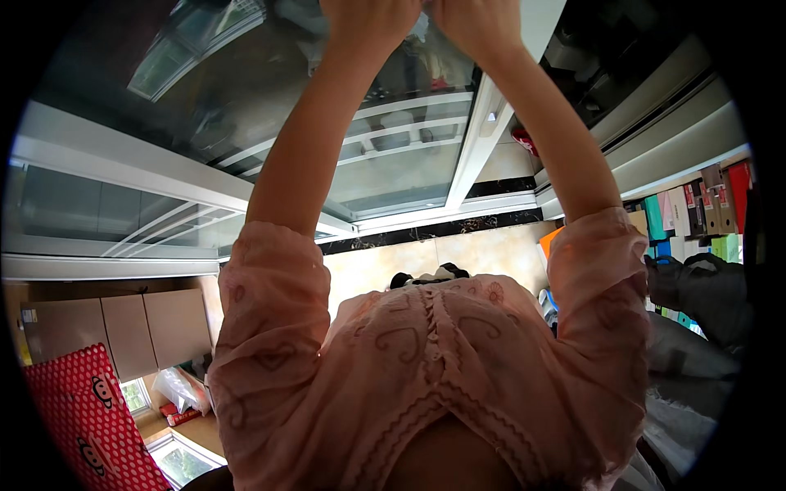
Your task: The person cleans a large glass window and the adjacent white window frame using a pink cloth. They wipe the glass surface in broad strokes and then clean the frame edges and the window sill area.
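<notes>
Both of my arms reach up and away, bare below pink sleeves. At the top edge of the picture are my left hand (370, 18) and my right hand (479, 29), close together. The fingers of both are cut off by the edge, so whether they hold anything does not show. Behind them stands a glass door panel (401, 176) with a white frame (468, 168). My left hand is in front of the glass; my right hand is nearest the upright white frame. Contact with either cannot be made out. Blurry reflections cover the pane.
A dark patterned threshold strip (434, 231) runs below the door, beside pale floor tiles (385, 260). At left are more framed glass panels (106, 213), beige cabinets (123, 327) and a red dotted cloth (94, 417). Boxes and folders (704, 204) line the right, above grey bags (696, 303).
</notes>
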`<state>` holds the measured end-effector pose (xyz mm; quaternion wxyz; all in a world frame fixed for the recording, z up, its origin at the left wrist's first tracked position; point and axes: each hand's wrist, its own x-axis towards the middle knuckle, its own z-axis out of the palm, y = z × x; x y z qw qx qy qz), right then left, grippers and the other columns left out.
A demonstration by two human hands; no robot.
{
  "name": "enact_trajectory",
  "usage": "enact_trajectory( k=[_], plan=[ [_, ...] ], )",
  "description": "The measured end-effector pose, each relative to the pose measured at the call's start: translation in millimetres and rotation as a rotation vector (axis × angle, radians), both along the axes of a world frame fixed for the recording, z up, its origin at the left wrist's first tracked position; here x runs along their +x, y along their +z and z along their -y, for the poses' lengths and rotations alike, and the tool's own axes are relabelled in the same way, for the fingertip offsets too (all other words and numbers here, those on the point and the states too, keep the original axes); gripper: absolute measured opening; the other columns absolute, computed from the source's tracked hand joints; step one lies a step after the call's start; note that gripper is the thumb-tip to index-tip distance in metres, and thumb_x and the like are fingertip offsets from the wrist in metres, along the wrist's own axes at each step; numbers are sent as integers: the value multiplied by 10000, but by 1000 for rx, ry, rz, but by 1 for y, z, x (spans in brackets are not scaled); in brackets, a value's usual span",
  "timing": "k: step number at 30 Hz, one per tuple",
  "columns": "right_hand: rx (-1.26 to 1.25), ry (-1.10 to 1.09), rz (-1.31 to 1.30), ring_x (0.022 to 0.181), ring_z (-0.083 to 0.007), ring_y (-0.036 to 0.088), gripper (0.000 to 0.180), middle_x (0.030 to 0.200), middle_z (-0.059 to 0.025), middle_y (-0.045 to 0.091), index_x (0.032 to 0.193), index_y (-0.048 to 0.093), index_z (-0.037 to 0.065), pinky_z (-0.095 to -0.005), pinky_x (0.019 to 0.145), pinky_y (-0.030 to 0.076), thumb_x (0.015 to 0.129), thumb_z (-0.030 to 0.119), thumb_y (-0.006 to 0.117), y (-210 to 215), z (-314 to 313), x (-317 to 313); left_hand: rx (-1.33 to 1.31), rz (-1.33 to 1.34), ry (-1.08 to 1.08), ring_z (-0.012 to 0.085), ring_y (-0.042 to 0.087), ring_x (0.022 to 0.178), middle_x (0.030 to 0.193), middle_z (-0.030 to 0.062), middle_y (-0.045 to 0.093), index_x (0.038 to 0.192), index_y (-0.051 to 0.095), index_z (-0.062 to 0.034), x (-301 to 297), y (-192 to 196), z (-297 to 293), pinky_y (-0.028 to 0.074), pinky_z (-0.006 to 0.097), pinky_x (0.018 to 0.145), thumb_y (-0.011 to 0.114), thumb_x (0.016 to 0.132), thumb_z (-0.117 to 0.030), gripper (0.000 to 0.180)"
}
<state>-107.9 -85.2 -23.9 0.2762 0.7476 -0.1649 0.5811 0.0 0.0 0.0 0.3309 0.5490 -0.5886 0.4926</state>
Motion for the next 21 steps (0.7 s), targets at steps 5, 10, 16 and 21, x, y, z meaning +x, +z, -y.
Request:
enact_trajectory(
  k=[5, 10, 16, 21],
  plan=[
    [233, 73, -117, 1363, -418, 235, 599, 1455, -265, 258, 1374, 305, -62, -486, 1122, 208, 854, 166, 496, -47, -20, -14, 52, 50, 148, 235, 308, 1364, 1453, 84, 386, 1356, 461, -85, 4, -64, 7, 121, 433, 1114, 426, 932, -296, 475],
    [309, 14, -158, 1336, -299, 330, 559, 1438, -130, 363, 1333, 445, 52, -425, 1096, 273, 802, 171, 575, -127, -26, -22, 183, 20, 44, 321, 327, 1317, 1436, 88, 384, 1327, 476, -105, 5, -148, -1, 213, 567, 1046, 517, 868, -267, 489],
    [540, 110, -371, 1356, -276, 297, 552, 1460, -117, 327, 1343, 428, 44, -423, 1099, 264, 832, 189, 579, -199, -53, -44, 435, -111, 76, 219, 289, 1356, 1463, 0, 352, 1351, 462, -158, 0, -234, -36, 171, 520, 1093, 546, 850, -211, 511],
    [731, 272, -275, 1272, -312, 398, 463, 1402, -149, 383, 1304, 466, 50, -412, 1014, 369, 854, 98, 560, -170, -85, -57, 547, -168, 199, 208, 200, 1402, 1508, 6, 253, 1377, 422, -137, -23, -224, -58, 125, 573, 1098, 554, 821, -102, 573]
  ],
)
